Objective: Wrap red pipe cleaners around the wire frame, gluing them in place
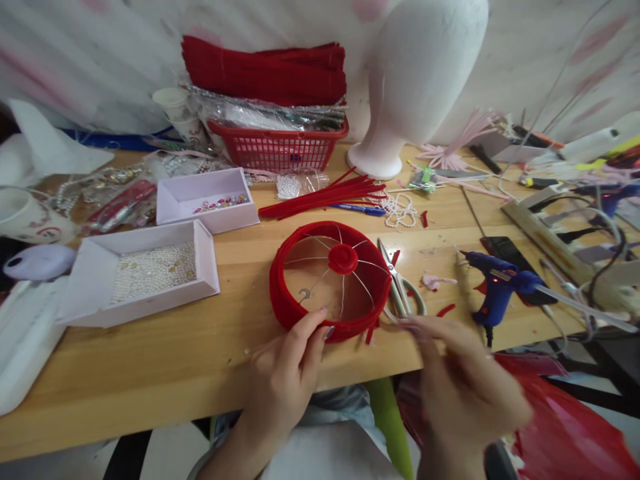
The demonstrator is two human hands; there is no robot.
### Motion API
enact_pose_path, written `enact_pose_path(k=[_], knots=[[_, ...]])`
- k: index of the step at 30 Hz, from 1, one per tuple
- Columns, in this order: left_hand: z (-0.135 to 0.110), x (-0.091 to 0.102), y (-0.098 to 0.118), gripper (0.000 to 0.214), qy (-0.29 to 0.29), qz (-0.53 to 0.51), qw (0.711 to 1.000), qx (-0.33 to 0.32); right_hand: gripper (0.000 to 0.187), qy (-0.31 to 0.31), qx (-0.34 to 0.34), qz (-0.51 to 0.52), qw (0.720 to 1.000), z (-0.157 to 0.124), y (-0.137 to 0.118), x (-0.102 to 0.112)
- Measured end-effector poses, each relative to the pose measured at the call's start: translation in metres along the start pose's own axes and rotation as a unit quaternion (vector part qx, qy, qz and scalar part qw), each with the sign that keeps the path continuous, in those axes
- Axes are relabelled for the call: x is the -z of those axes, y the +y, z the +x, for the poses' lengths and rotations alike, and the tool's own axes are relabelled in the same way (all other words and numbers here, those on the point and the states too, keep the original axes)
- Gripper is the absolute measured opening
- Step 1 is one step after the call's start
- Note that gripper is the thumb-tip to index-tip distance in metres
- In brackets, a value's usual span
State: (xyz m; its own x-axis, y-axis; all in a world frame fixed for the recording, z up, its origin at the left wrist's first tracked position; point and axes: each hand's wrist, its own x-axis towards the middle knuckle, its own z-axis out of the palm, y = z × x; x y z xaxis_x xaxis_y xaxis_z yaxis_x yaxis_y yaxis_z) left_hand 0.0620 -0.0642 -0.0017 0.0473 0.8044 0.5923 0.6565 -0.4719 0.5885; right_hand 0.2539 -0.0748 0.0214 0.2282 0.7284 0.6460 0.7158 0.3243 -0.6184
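A round wire frame wrapped in red velvet [330, 280] lies on the wooden table [175, 360], with white spokes meeting at a red hub. My left hand [290, 373] rests on its near rim, fingers curled against the red band. My right hand [460, 387] hovers beside the frame's right edge, blurred by motion, its fingertips close to the scissors [400, 287]. Whether it holds anything is unclear.
A blue glue gun [495, 287] stands to the right. Two white boxes [145, 280] hold pearls and gems at left. Red pipe cleaners [325, 195], a red basket [280, 150] and a white mannequin head [415, 80] sit behind. Red fabric [565, 427] lies off the table's near right edge.
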Motion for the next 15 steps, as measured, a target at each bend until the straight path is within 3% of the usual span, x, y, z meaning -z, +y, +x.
enact_pose_path(k=[2,4,8,12,15], knots=[[-0.002,-0.001,-0.001,0.020,0.003,-0.014,1.000,0.008,0.018,0.158,-0.100,-0.076,0.979,0.002,0.023,0.018],[-0.003,-0.002,-0.002,0.019,0.002,-0.021,1.000,0.008,0.033,0.248,-0.170,-0.147,0.942,0.006,0.054,0.042],[-0.003,-0.002,-0.004,0.020,0.002,-0.029,1.000,0.000,0.076,0.157,-0.269,-0.189,0.931,0.018,0.114,0.080],[-0.004,-0.001,-0.006,0.020,0.007,-0.016,1.000,-0.016,0.055,0.083,-0.279,-0.238,0.926,0.041,0.147,0.078],[-0.008,-0.002,-0.008,0.023,0.011,0.006,1.000,-0.008,0.044,0.023,-0.280,-0.239,0.929,0.061,0.152,0.064]])
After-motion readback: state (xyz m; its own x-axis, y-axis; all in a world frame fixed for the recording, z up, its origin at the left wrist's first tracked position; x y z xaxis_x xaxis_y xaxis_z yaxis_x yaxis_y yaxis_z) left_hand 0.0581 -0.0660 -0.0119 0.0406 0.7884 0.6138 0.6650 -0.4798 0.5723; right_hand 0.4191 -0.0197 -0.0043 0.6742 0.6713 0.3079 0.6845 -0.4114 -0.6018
